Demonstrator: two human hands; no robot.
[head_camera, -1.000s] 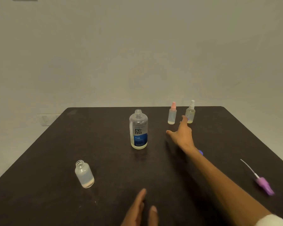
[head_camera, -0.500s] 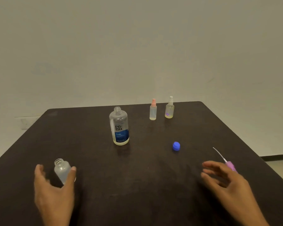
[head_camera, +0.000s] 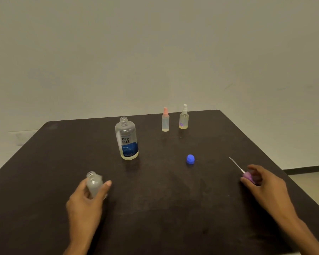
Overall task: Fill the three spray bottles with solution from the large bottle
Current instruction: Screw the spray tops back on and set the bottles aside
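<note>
purple sprayer top (head_camera: 248,176) pinched by right hand (head_camera: 265,183); left hand (head_camera: 87,197) grips open small bottle (head_camera: 95,183) near table's (head_camera: 44,162) front-left edge; capping looks next, needing tube aligned.

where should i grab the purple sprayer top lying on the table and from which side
Grip the purple sprayer top by its thick purple collar, not the thin dip tube that points away toward the far left. It lies flat on the table, so come from above and the near right, pinching across the collar, as the right hand is placed to do. The tube looks too slender to hold firmly.
</note>
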